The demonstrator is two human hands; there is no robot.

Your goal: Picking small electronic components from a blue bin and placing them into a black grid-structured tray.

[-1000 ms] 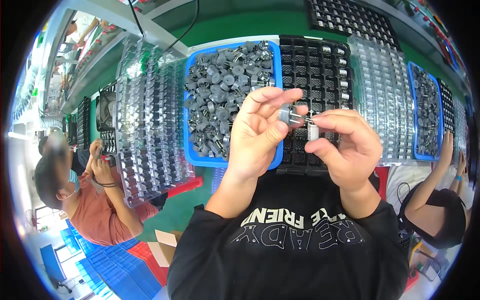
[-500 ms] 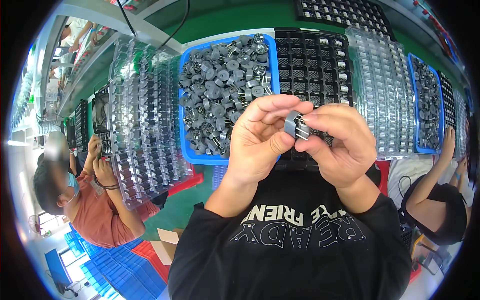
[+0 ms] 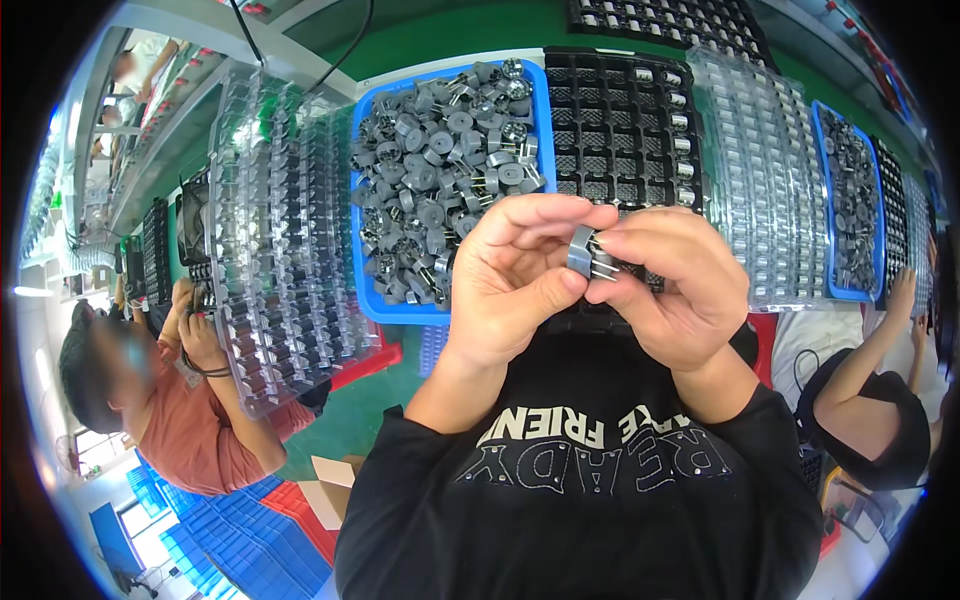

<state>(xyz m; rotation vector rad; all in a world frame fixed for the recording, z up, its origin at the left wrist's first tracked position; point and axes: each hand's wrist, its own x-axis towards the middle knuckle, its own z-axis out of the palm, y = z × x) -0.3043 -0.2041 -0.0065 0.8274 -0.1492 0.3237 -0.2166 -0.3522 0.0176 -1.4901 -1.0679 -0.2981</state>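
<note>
Between my two hands is a small grey round component (image 3: 579, 252) with several thin metal pins, tilted so that the pins point to the right. My left hand (image 3: 505, 275) pinches its grey body between thumb and fingers. The thumb and forefinger of my right hand (image 3: 690, 285) close on its pin side. Just beyond my left hand, a blue bin (image 3: 549, 130) is heaped with similar grey components. Behind my right hand lies a black compartment tray (image 3: 622, 130), its right column holding silvery pieces; my hands hide its near part.
Stacked clear plastic trays (image 3: 285, 240) stand left of the bin, and more clear trays (image 3: 765, 190) lie right of the black one. Another blue bin (image 3: 880, 200) is farther right. Co-workers sit on both sides, one in a rust-coloured shirt (image 3: 195, 430) at left.
My grip stays on the grey component, which has turned slightly. The bin and trays appear shifted a little up and left in the view.
</note>
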